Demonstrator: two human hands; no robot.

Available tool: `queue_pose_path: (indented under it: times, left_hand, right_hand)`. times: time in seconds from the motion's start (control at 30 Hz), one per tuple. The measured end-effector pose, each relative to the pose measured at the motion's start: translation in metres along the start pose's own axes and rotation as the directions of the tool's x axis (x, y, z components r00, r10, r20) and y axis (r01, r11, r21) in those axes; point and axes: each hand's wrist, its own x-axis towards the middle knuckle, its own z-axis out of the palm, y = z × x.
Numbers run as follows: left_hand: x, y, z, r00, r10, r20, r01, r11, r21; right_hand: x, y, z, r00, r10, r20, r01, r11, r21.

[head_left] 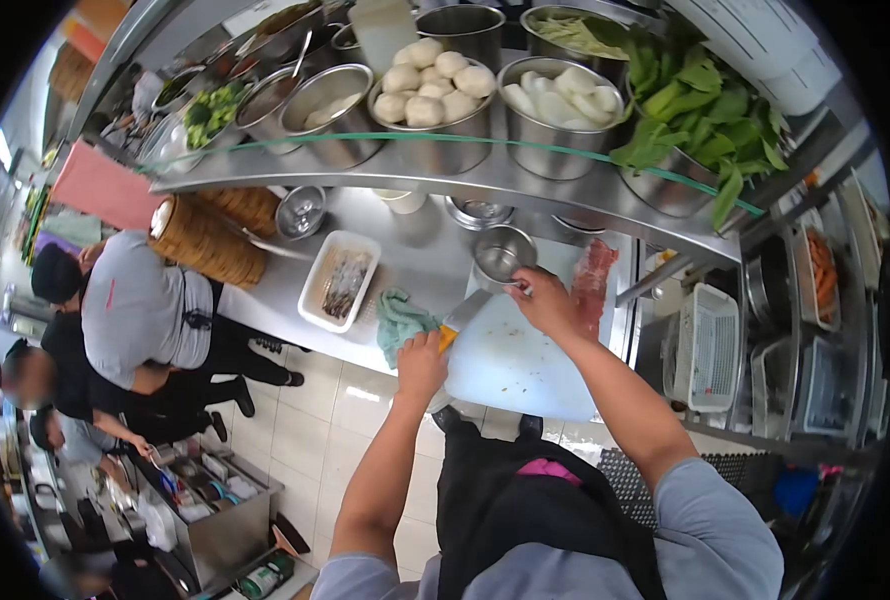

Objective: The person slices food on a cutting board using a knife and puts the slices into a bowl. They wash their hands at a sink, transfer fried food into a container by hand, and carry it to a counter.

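Note:
My left hand (422, 362) is closed at the yellow handle of a knife (468, 311), whose blade points away over the edge of the white cutting board (525, 375). A crumpled green cloth (397, 318) lies right beside that hand. With my right hand (545, 300) I grip the near rim of a small round metal bowl (496, 262), which looks hollow with nothing visible inside. To the right of it, a long piece of raw red meat (592, 285) rests on the board. Small scraps dot the board's surface.
Left on the counter stands a white plastic basket (315, 290) holding greyish, shrimp-like pieces. Bamboo steamers (210, 240) stack farther left. Overhead, a metal shelf (415, 165) carries tubs of dough-like balls (435, 85), white slices and leafy greens (705, 110). Co-workers (145, 310) stand left.

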Motion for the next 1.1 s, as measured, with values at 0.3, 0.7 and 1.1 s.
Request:
queue_pose_path:
  times: [0.3,0.7,1.1]
  left_hand:
    - [-0.017,-0.006,-0.024,0.968,-0.212,-0.131,0.187,0.965,-0.182]
    - [-0.013,-0.015,-0.038,0.921,-0.237,-0.309,0.055,0.866,-0.498]
    - [0.183,-0.07,-0.065,0.911,-0.239,-0.335,0.034,0.855,-0.518]
  right_hand:
    - [0.084,-0.035,0.105,0.968,-0.027,0.25,0.07,0.984,-0.165]
    - [0.03,0.041,-0.025,0.933,0.092,-0.347,-0.079,0.996,0.051]
    - [0.098,0.095,-0.098,0.537,0.796,-0.278,-0.262,0.471,0.843]
